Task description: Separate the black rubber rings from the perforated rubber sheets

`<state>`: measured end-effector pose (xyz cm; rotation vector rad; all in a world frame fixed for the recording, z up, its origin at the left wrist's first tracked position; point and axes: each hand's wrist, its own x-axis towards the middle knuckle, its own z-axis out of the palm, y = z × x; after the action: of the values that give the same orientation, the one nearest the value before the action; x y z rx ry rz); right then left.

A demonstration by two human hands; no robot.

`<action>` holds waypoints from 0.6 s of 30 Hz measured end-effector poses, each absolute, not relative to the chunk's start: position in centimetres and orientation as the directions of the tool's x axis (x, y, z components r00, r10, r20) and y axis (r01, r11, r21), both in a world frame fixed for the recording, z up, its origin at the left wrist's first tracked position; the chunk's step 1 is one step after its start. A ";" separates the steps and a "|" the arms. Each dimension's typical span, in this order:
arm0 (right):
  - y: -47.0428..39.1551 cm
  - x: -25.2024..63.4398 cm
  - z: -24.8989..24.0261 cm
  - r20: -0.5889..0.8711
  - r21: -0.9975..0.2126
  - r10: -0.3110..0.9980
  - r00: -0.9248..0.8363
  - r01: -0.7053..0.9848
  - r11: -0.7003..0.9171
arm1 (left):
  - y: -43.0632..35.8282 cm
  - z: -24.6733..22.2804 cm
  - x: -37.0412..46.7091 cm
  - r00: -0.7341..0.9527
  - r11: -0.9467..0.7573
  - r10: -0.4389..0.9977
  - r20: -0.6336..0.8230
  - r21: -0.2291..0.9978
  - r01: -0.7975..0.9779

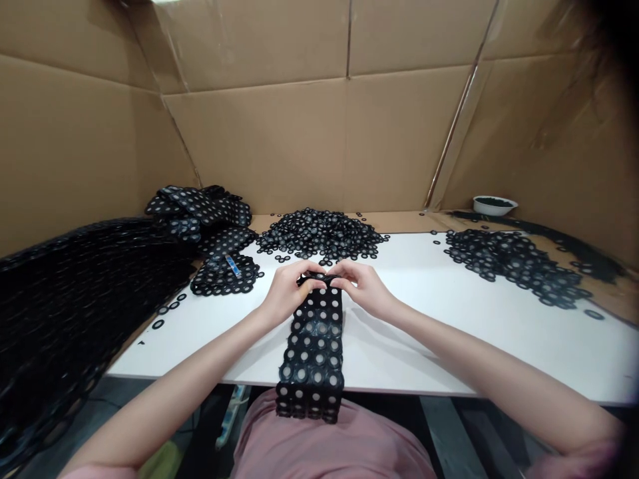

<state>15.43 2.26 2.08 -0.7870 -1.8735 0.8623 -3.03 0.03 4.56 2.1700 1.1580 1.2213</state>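
Observation:
A black rubber strip (310, 346) with rows of round holes lies over the white tabletop and hangs past its front edge. Its far end is pinched between the fingers of my left hand (292, 287) and my right hand (363, 285), one at each corner. Both hands are closed, thumbs towards me, slightly above the table. The bit of rubber under the fingertips is partly hidden. Just beyond my hands rises a heap of loose black rings (319, 233).
More black rings (514, 263) are spread at the right. A white bowl (494, 206) with small dark bits stands at the back right. Left are folded perforated sheets (200, 209), a small blue-labelled object (233, 266) and a large black pile (84, 299). Cardboard walls (309, 140) enclose the table.

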 end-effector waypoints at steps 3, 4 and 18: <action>2.5 15.4 1.6 0.464 -0.810 0.801 -0.379 0.183 0.556 | 0.3 4.2 -3.1 0.312 -0.575 0.817 0.485 0.649 0.498; 2.6 15.4 1.5 0.460 -0.816 0.802 -0.381 0.175 0.551 | 0.3 4.2 -3.1 0.321 -0.571 0.820 0.473 0.648 0.503; 3.0 15.1 1.2 0.268 -0.961 0.882 -0.387 -0.048 0.272 | 0.6 3.9 -2.9 0.310 -0.481 0.873 0.377 0.769 0.421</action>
<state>15.07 3.00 1.18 -0.7851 -1.6199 1.2664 -2.88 0.64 3.94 2.0374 1.1422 1.0853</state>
